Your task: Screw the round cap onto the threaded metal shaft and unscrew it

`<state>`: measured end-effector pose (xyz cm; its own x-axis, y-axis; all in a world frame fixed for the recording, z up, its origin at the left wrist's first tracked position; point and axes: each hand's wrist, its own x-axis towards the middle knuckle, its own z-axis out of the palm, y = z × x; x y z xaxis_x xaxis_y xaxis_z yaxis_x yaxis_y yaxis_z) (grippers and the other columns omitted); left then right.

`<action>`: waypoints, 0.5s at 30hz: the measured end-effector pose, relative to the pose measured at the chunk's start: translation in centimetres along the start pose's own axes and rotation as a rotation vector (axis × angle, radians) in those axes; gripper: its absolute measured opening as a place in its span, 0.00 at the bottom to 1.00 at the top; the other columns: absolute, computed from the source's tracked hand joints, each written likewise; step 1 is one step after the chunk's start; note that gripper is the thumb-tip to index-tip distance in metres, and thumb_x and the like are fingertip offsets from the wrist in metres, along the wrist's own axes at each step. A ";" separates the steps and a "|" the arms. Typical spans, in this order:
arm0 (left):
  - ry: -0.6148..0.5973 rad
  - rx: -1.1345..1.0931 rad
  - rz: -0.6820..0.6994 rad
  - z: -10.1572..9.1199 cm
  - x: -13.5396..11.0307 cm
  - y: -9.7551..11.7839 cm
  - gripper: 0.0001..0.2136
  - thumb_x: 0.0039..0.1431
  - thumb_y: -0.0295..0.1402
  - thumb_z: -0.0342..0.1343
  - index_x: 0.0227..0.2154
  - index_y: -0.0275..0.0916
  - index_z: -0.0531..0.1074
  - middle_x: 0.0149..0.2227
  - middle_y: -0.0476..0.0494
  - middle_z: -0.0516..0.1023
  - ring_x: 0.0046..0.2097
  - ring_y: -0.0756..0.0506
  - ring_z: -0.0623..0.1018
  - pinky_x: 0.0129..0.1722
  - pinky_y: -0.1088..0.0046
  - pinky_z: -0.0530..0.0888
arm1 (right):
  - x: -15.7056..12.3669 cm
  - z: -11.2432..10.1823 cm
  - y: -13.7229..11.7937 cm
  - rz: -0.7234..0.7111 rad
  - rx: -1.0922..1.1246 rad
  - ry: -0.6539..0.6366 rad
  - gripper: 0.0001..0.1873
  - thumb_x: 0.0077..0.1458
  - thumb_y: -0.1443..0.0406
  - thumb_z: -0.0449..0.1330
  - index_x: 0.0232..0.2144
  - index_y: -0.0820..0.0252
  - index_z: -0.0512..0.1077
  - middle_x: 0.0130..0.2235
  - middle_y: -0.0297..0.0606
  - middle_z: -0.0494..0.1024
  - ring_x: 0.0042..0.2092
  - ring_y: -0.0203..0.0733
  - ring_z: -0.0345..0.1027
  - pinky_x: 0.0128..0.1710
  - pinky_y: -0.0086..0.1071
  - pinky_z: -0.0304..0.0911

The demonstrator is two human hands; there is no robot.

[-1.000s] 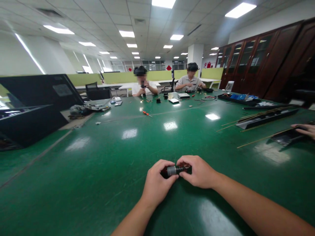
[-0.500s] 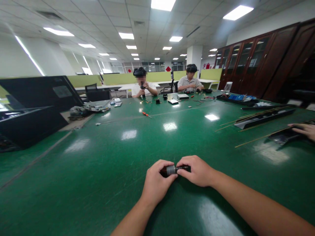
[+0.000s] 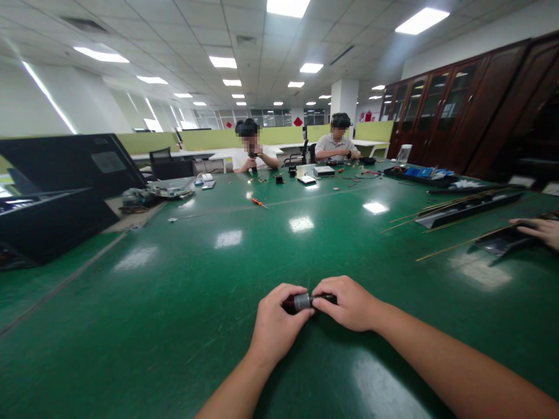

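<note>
My left hand (image 3: 276,320) is closed around the thick end of a dark cylinder with a grey band (image 3: 301,301), which lies sideways just above or on the green table. My right hand (image 3: 347,302) pinches the thinner dark end (image 3: 329,298) of the same piece between thumb and fingers. The fingertips of both hands nearly meet at its middle. Its exact kind I cannot make out, as the fingers cover much of it.
An orange screwdriver (image 3: 258,202) lies farther up the green table (image 3: 174,302). Dark panels (image 3: 56,224) stand at left. Thin rods and a dark channel (image 3: 467,210) lie right, near another person's hand (image 3: 541,230). Two people (image 3: 338,142) sit at the far edge among small parts.
Both hands keep the same hold on the cylinder. The view has shifted very slightly; the thin end has perhaps turned a little, with less metal showing between the fingers.
</note>
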<state>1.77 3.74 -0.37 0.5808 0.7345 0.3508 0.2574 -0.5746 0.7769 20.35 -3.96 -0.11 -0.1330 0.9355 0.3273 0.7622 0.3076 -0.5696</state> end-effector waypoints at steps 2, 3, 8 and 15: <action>-0.001 -0.002 -0.005 0.0 0.0 0.0 0.13 0.44 0.24 0.67 0.34 0.43 0.78 0.36 0.50 0.79 0.39 0.45 0.78 0.41 0.69 0.72 | 0.0 0.0 0.0 -0.002 -0.008 -0.003 0.09 0.60 0.63 0.58 0.37 0.59 0.77 0.34 0.37 0.79 0.35 0.39 0.71 0.36 0.30 0.59; 0.000 -0.003 -0.009 0.0 0.0 0.0 0.13 0.44 0.24 0.67 0.34 0.43 0.78 0.36 0.50 0.79 0.39 0.45 0.77 0.41 0.69 0.72 | 0.0 0.0 0.0 -0.004 -0.011 -0.004 0.09 0.61 0.63 0.58 0.37 0.59 0.77 0.34 0.37 0.79 0.35 0.39 0.71 0.36 0.30 0.59; -0.001 -0.008 -0.018 0.1 0.0 -0.1 0.13 0.44 0.25 0.68 0.34 0.44 0.78 0.36 0.50 0.79 0.39 0.45 0.77 0.40 0.70 0.72 | 0.0 -0.1 -0.1 -0.021 -0.026 -0.002 0.10 0.62 0.63 0.56 0.37 0.60 0.77 0.34 0.37 0.79 0.36 0.38 0.71 0.36 0.30 0.59; -0.001 -0.016 -0.018 0.0 0.0 -0.4 0.13 0.44 0.25 0.68 0.35 0.44 0.78 0.36 0.50 0.79 0.40 0.45 0.77 0.41 0.70 0.72 | -0.1 -0.1 -0.1 -0.027 -0.035 0.005 0.10 0.62 0.63 0.56 0.36 0.60 0.77 0.33 0.36 0.78 0.35 0.38 0.71 0.36 0.29 0.59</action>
<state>1.70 3.94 -0.69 0.5766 0.7447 0.3360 0.2560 -0.5553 0.7913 20.36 -4.05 -0.01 -0.1509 0.9262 0.3456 0.7801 0.3262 -0.5338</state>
